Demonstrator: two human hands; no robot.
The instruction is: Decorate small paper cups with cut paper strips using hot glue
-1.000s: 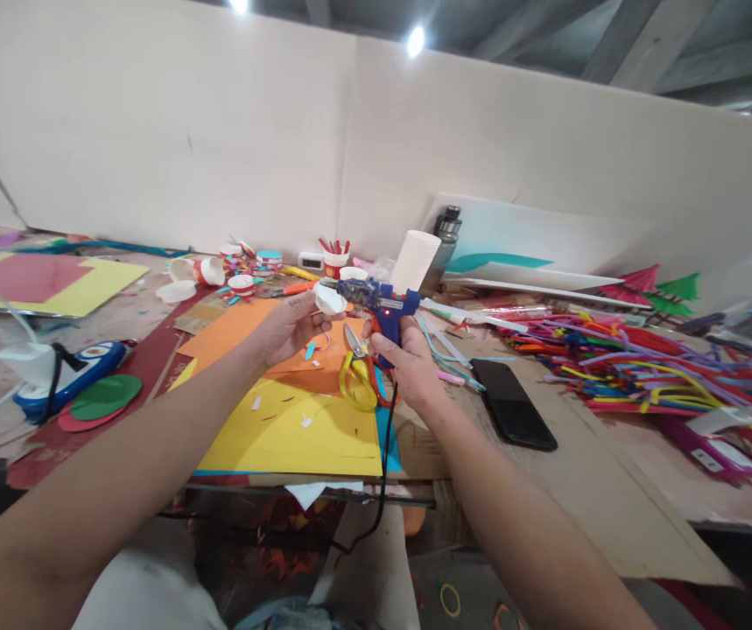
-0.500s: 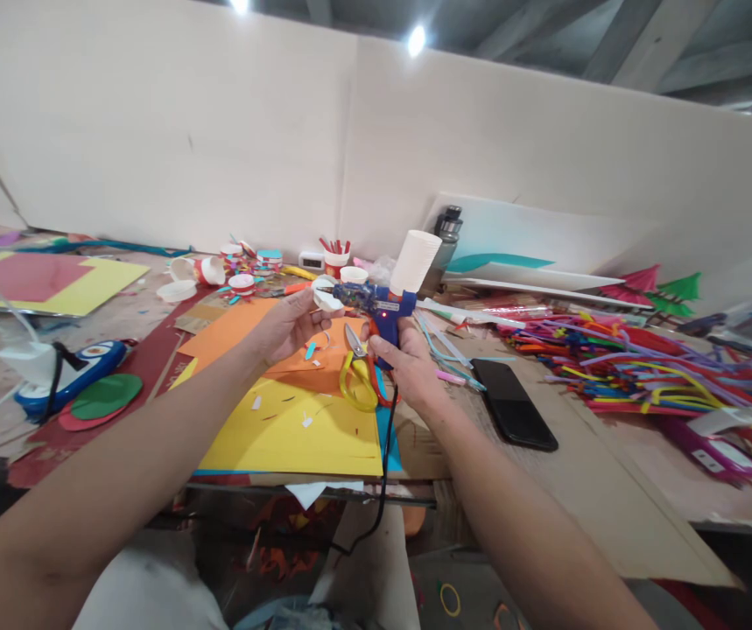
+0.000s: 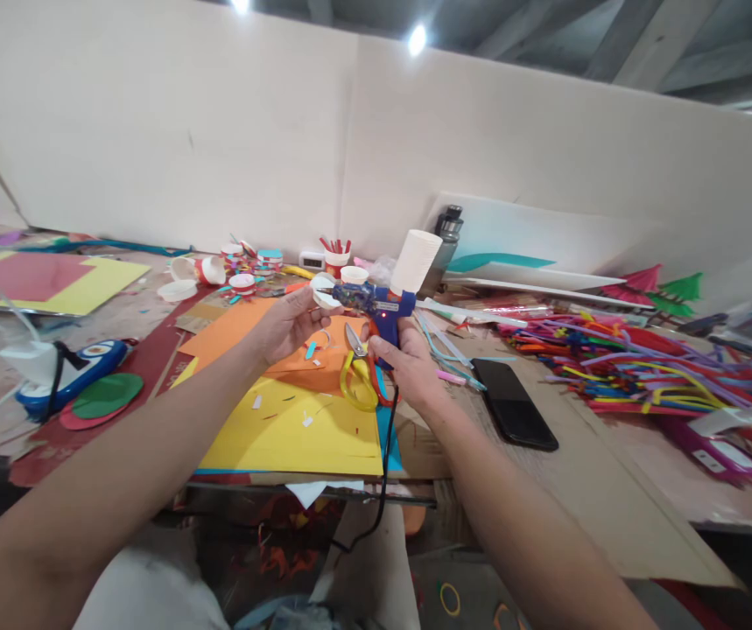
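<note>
In my right hand [image 3: 410, 363] is a blue hot glue gun [image 3: 387, 325], gripped by its handle with a small red light glowing on its body. Its nozzle points left, at a small white paper cup piece [image 3: 324, 291] pinched in my left hand [image 3: 291, 325]. Whether the nozzle touches the white piece I cannot tell. Below the hands, yellow-handled scissors [image 3: 358, 376] lie on orange paper [image 3: 237, 337] and yellow paper [image 3: 290, 433]. The glue gun's black cord [image 3: 385, 472] hangs over the table's front edge.
A stack of white paper cups [image 3: 417, 261] stands behind the glue gun. A black phone [image 3: 513, 402] and a heap of coloured pipe cleaners [image 3: 651, 359] lie to the right. At left are a blue power strip [image 3: 96, 372] and a green disc [image 3: 107, 397]. Small decorated cups [image 3: 242, 283] stand behind.
Almost nothing differs. The white piece in my left hand has shifted or tilted very slightly; the glue gun stays in place.
</note>
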